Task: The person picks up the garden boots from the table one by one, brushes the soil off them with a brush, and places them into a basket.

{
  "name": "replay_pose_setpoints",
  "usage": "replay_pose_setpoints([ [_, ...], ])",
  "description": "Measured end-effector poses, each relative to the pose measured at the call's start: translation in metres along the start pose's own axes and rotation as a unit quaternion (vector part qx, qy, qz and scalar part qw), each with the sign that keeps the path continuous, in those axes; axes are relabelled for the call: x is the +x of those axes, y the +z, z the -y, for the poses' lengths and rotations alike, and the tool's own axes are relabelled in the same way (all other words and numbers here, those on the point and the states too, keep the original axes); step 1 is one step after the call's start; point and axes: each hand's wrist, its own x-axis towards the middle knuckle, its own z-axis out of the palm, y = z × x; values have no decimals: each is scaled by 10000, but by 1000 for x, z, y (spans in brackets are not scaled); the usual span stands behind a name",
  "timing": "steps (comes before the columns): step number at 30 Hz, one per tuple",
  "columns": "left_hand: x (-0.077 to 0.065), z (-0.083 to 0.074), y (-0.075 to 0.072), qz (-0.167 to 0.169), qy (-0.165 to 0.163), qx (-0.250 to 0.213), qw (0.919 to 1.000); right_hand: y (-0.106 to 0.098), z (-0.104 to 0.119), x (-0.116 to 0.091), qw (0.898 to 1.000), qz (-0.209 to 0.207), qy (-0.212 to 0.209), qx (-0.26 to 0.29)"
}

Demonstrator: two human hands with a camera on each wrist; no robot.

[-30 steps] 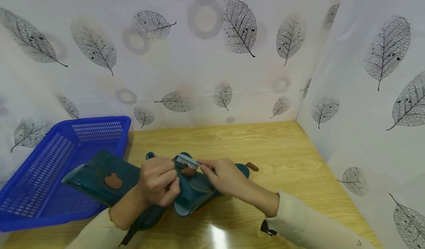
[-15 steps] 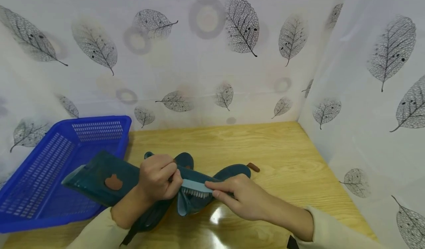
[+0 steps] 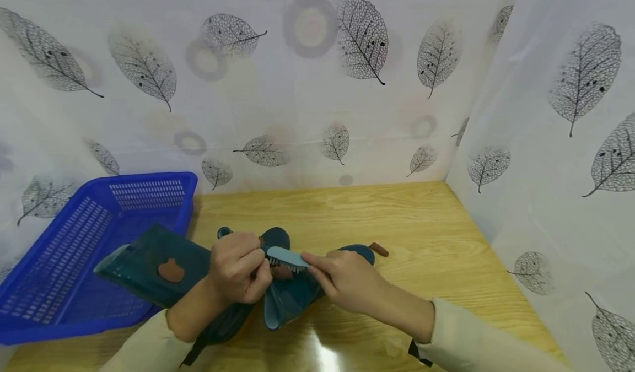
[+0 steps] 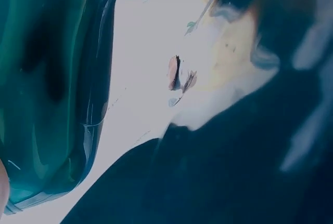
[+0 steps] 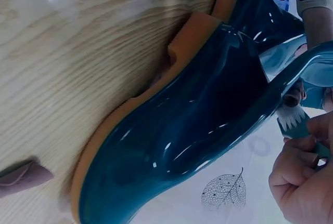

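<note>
A pair of dark teal rubber rain boots lies on the table. My left hand [image 3: 240, 267] is curled around the top of the right-hand rain boot [image 3: 292, 297], whose open shaft faces left and toward me. In my right hand [image 3: 354, 281] I pinch the handle of a light blue scrub brush [image 3: 288, 257]. Its bristles point down at a brown patch [image 3: 283, 273] on that boot's shaft. The left-hand rain boot [image 3: 149, 262] lies under my left forearm, with another brown patch [image 3: 170, 271] on it. The right wrist view shows the boot's orange sole [image 5: 104, 130] and the brush bristles [image 5: 291, 116] at the shaft.
A blue plastic basket [image 3: 89, 187] stands at the left, partly behind the left-hand boot. A small brown piece [image 3: 379, 249] lies on the wooden table [image 3: 397, 212] just beyond the boot's toe. White leaf-print curtains [image 3: 307, 113] border the back and right sides.
The brush goes from the patch down toward me over the shaft, then back up and left to the patch. My left hand and both boots stay nearly in place.
</note>
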Motion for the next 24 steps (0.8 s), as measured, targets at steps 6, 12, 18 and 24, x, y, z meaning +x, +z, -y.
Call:
replay_pose_setpoints([
  [6,4,-1,-2,-127,-136,-139,9997,4,-1,12,9993,133,345,7],
  [12,9,-1,-1,-353,-251,-235,9988,0,-14,17,9959,45,749,-501],
  [18,12,-1,0,-393,-225,-333,9984,-11,-22,14,9932,-204,1026,-512],
  [24,16,-1,0,-487,-51,-481,9976,-19,-26,12,9922,-438,1046,-521],
])
